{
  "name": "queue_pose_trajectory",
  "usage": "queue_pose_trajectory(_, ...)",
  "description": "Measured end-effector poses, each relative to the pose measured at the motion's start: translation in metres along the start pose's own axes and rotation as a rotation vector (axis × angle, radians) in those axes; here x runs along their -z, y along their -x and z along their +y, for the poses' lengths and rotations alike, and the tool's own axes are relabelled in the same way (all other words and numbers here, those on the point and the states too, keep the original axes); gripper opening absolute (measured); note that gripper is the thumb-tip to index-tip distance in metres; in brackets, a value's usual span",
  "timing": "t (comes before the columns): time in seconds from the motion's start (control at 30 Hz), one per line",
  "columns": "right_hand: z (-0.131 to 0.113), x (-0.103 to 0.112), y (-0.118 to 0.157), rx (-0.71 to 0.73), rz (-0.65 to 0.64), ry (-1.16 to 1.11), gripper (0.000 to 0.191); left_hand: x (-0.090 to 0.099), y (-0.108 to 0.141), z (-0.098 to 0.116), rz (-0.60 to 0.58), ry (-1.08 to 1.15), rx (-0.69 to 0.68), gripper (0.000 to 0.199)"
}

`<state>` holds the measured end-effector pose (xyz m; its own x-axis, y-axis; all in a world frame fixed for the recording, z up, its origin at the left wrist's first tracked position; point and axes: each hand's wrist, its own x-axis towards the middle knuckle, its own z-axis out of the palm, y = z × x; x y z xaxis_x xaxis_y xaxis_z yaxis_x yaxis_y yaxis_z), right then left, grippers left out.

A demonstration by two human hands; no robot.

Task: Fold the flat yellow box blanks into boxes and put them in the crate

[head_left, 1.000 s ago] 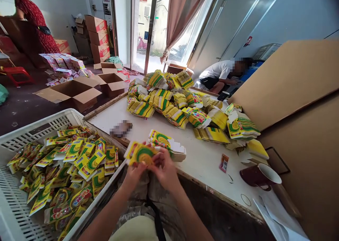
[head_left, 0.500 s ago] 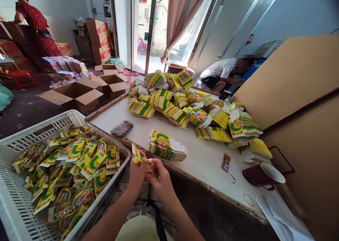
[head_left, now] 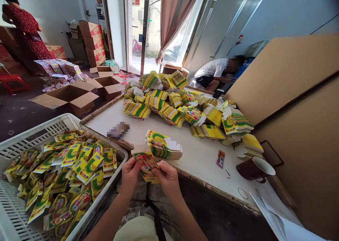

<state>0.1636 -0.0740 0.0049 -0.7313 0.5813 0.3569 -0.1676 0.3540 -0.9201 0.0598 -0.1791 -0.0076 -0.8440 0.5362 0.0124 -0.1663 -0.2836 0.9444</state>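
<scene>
Between my two hands is a small yellow and green printed carton [head_left: 145, 162], held over the table's front edge. My left hand [head_left: 131, 172] grips its left side, the thumb lying on the printed face. With thumb and fingers, my right hand [head_left: 166, 177] pinches the lower right side. Just beyond lies a stack of flat cartons [head_left: 161, 145] with white flaps. At my left stands a white plastic basket [head_left: 59, 122] full of yellow cartons [head_left: 74, 154], several with barcodes showing.
A large heap of bundled flat cartons [head_left: 164, 99] covers the back of the table [head_left: 190, 163]. A maroon mug [head_left: 255, 169], a small wrapped packet [head_left: 220, 158] and a rubber band [head_left: 243, 193] lie right. Open cardboard boxes [head_left: 71, 96] stand on the floor. Two people [head_left: 29, 32] are farther off.
The carton has been turned so its broad printed face shows, and it has come up toward the stack. My hands have moved apart to its two sides. The view has shifted slightly.
</scene>
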Motion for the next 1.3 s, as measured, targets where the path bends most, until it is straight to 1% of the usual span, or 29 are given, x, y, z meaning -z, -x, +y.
queue_pose_trajectory(0.07, 0.000, 0.011, 0.000, 0.062, -0.019, 0.048, 0.021, 0.008, -0.004, 0.009, -0.125, -0.057, -0.003, 0.039)
queue_pose_trajectory(0.1, 0.000, 0.018, 0.000, 0.097, -0.036, 0.095, 0.018, 0.013, -0.006, 0.017, -0.199, -0.097, -0.026, 0.045)
queue_pose_trajectory(0.17, -0.002, 0.034, 0.000, 0.175, -0.082, 0.241, 0.013, 0.025, -0.010, 0.034, -0.354, -0.201, -0.084, 0.061)
queue_pose_trajectory(0.23, -0.006, 0.046, 0.001, 0.263, -0.151, 0.427, 0.015, 0.032, -0.012, 0.048, -0.512, -0.370, -0.100, 0.074)
queue_pose_trajectory(0.27, -0.010, 0.049, 0.002, 0.309, -0.193, 0.513, 0.018, 0.033, -0.011, 0.052, -0.584, -0.482, -0.083, 0.079)
queue_pose_trajectory(0.33, -0.017, 0.050, 0.006, 0.397, -0.281, 0.626, 0.025, 0.028, -0.007, 0.052, -0.704, -0.696, -0.038, 0.090)
queue_pose_trajectory(0.37, -0.020, 0.049, 0.008, 0.434, -0.318, 0.645, 0.029, 0.023, -0.005, 0.049, -0.752, -0.763, -0.025, 0.093)
queue_pose_trajectory(0.4, -0.023, 0.047, 0.011, 0.459, -0.337, 0.644, 0.031, 0.017, -0.001, 0.044, -0.785, -0.789, -0.020, 0.091)
queue_pose_trajectory(0.43, -0.024, 0.046, 0.014, 0.470, -0.326, 0.626, 0.031, 0.012, 0.002, 0.038, -0.795, -0.786, -0.022, 0.084)
queue_pose_trajectory(0.47, -0.024, 0.045, 0.016, 0.454, -0.279, 0.589, 0.031, 0.007, 0.005, 0.033, -0.781, -0.769, -0.028, 0.075)
queue_pose_trajectory(0.5, -0.022, 0.044, 0.019, 0.412, -0.192, 0.531, 0.037, 0.003, 0.009, 0.028, -0.740, -0.756, -0.041, 0.066)
queue_pose_trajectory(0.53, -0.019, 0.043, 0.021, 0.346, -0.079, 0.457, 0.048, -0.001, 0.012, 0.024, -0.686, -0.755, -0.060, 0.061)
queue_pose_trajectory(0.57, -0.015, 0.041, 0.023, 0.262, 0.035, 0.371, 0.060, -0.003, 0.015, 0.020, -0.637, -0.765, -0.083, 0.059)
queue_pose_trajectory(0.6, -0.011, 0.039, 0.024, 0.170, 0.126, 0.276, 0.068, -0.005, 0.017, 0.018, -0.608, -0.779, -0.110, 0.060)
queue_pose_trajectory(0.63, -0.006, 0.036, 0.025, 0.075, 0.179, 0.176, 0.070, -0.007, 0.020, 0.016, -0.605, -0.792, -0.139, 0.064)
queue_pose_trajectory(0.67, -0.002, 0.033, 0.025, -0.016, 0.190, 0.075, 0.068, -0.009, 0.023, 0.014, -0.622, -0.795, -0.165, 0.068)
queue_pose_trajectory(0.7, 0.001, 0.029, 0.025, -0.098, 0.172, -0.029, 0.065, -0.011, 0.026, 0.012, -0.650, -0.792, -0.188, 0.073)
queue_pose_trajectory(0.8, 0.005, 0.023, 0.025, -0.291, 0.035, -0.330, 0.059, -0.016, 0.032, 0.005, -0.709, -0.788, -0.256, 0.086)
queue_pose_trajectory(0.87, 0.006, 0.023, 0.026, -0.357, -0.040, -0.444, 0.055, -0.018, 0.034, 0.001, -0.713, -0.800, -0.299, 0.085)
queue_pose_trajectory(0.93, 0.008, 0.025, 0.028, -0.381, -0.059, -0.460, 0.057, -0.019, 0.035, -0.002, -0.710, -0.817, -0.322, 0.076)
queue_pose_trajectory(1.0, 0.011, 0.027, 0.031, -0.360, -0.038, -0.402, 0.061, -0.020, 0.034, -0.005, -0.722, -0.831, -0.307, 0.067)
queue_pose_trajectory(1.07, 0.013, 0.029, 0.036, -0.276, -0.061, -0.271, 0.063, -0.020, 0.033, -0.008, -0.742, -0.826, -0.261, 0.067)
queue_pose_trajectory(1.13, 0.011, 0.031, 0.041, -0.149, -0.149, -0.078, 0.061, -0.019, 0.031, -0.012, -0.747, -0.800, -0.236, 0.071)
queue_pose_trajectory(1.2, 0.007, 0.032, 0.045, -0.052, -0.257, 0.120, 0.056, -0.018, 0.029, -0.016, -0.730, -0.769, -0.245, 0.070)
queue_pose_trajectory(1.23, 0.005, 0.033, 0.046, -0.030, -0.301, 0.199, 0.053, -0.017, 0.029, -0.017, -0.718, -0.748, -0.238, 0.068)
queue_pose_trajectory(1.3, 0.001, 0.036, 0.048, -0.024, -0.367, 0.298, 0.042, -0.014, 0.029, -0.017, -0.687, -0.713, -0.183, 0.065)
